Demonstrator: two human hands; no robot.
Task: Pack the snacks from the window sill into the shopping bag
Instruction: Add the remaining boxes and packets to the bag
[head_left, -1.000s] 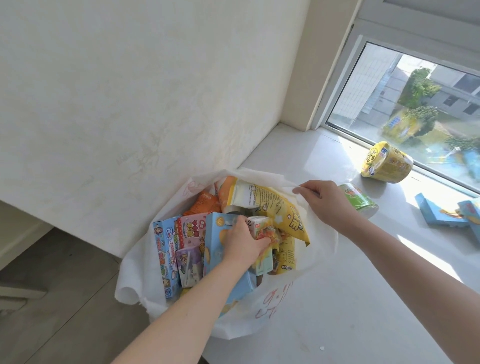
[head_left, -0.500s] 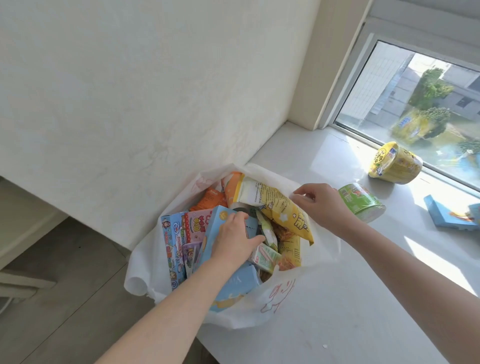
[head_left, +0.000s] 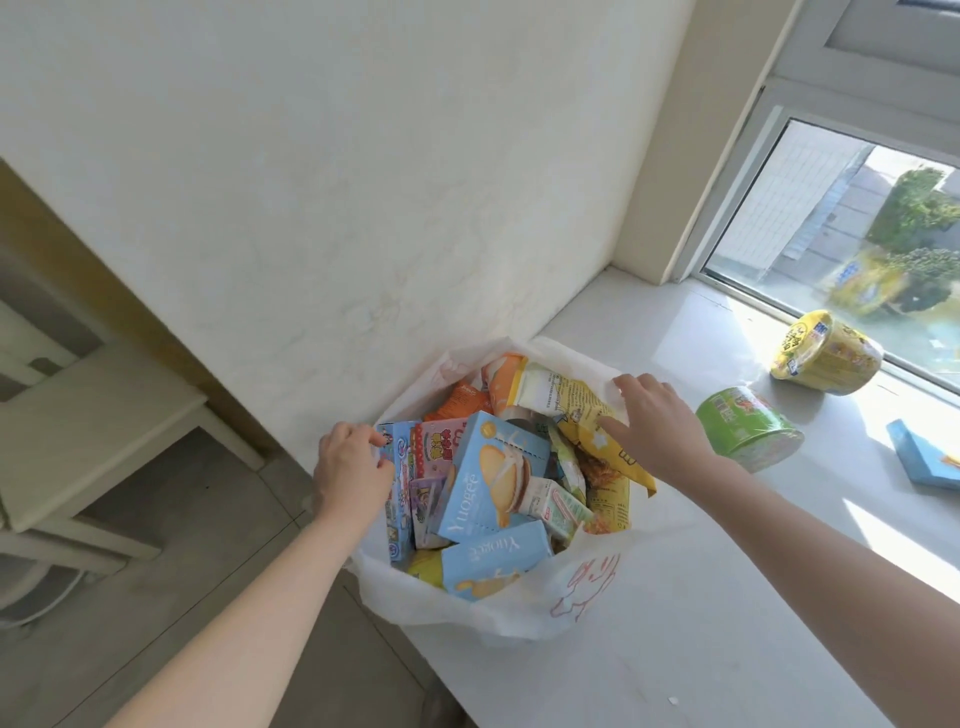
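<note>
A white shopping bag (head_left: 519, 618) stands at the left end of the window sill (head_left: 727, 597), full of snack boxes and packets. A light-blue biscuit box (head_left: 493, 478) lies on top in the middle, with a yellow packet (head_left: 615, 457) at the right side. My left hand (head_left: 353, 467) grips the bag's left rim with curled fingers. My right hand (head_left: 660, 431) lies with spread, fairly straight fingers on the bag's far right rim and the yellow packet. On the sill to the right lie a green cup (head_left: 748, 431), a yellow cup (head_left: 826, 353) and a blue box (head_left: 924, 462).
A white wall rises right behind the bag. The window pane (head_left: 841, 234) borders the sill at the back right. Below left are a tiled floor (head_left: 208, 519) and a pale shelf unit (head_left: 78, 431). The bag overhangs the sill's left edge.
My left hand left the light-blue box inside the bag and went to the bag's left rim. My right hand's fingers spread out from their pinch on the right rim.
</note>
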